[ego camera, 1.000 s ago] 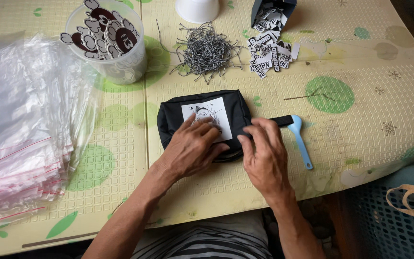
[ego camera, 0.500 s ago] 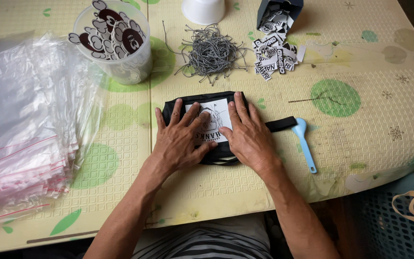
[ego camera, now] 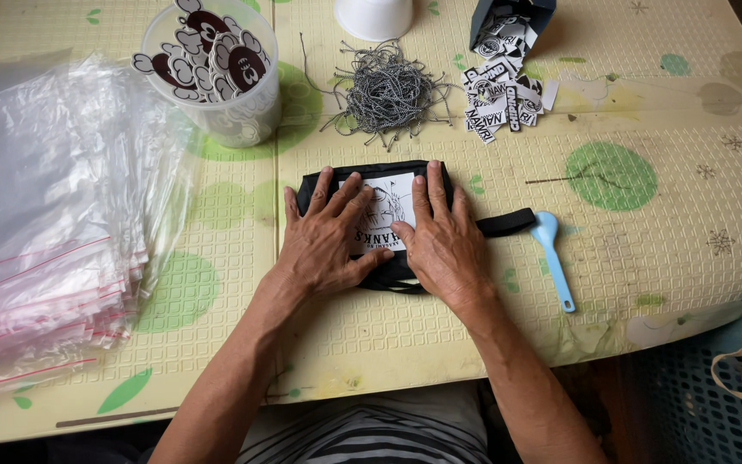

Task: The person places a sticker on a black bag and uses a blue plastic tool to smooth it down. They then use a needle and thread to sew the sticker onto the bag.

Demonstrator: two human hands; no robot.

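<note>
A folded black cloth pouch [ego camera: 388, 170] with a white printed patch [ego camera: 395, 199] lies on the table in front of me. My left hand [ego camera: 324, 241] lies flat on its left half, fingers spread. On the right half rests my right hand [ego camera: 444, 245], also flat with fingers apart. Both palms press down and hold nothing. A black strap [ego camera: 505, 222] sticks out from the pouch to the right.
A light blue plastic spoon [ego camera: 555, 258] lies right of the strap. A stack of clear zip bags [ego camera: 40, 215] fills the left. Behind are a clear tub of stickers [ego camera: 216, 69], a tangle of grey strings [ego camera: 386, 90], small printed labels [ego camera: 504, 99] and a white cup [ego camera: 374, 15].
My right hand left the strap end and moved up onto the pouch. Both hands now lie flat over the white patch.
</note>
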